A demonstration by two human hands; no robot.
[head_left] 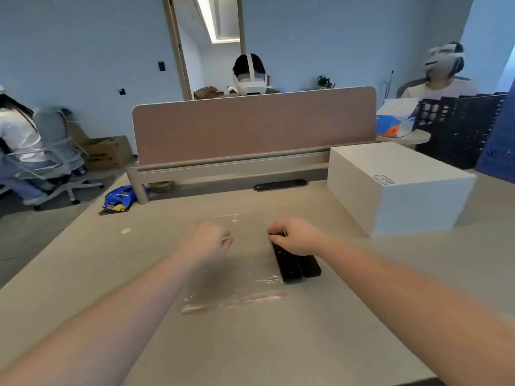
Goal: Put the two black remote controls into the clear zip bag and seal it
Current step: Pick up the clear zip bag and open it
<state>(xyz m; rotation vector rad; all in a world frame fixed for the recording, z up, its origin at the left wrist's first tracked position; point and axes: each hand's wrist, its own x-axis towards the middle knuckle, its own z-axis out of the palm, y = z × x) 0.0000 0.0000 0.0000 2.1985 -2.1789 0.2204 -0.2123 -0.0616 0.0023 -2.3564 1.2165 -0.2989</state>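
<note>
Head view shows the right hand [299, 238] clamped on two black rectangular remote controls [295, 264] beside the clear plastic zip bag [237, 285] on the beige surface [278, 344], left hand [204, 242] loosely curled, empty; it should open the bag's mouth first.

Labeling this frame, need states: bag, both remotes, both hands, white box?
bag: flat on desk, empty as far as visible, zip strip at near edge; sealed or not, cannot tell
remotes: side by side on desk at bag's right edge, outside bag
right hand: fingers closed on far end of remotes
left hand: blurred, loosely curled above bag, holding nothing visible
white box: closed, on desk
</note>
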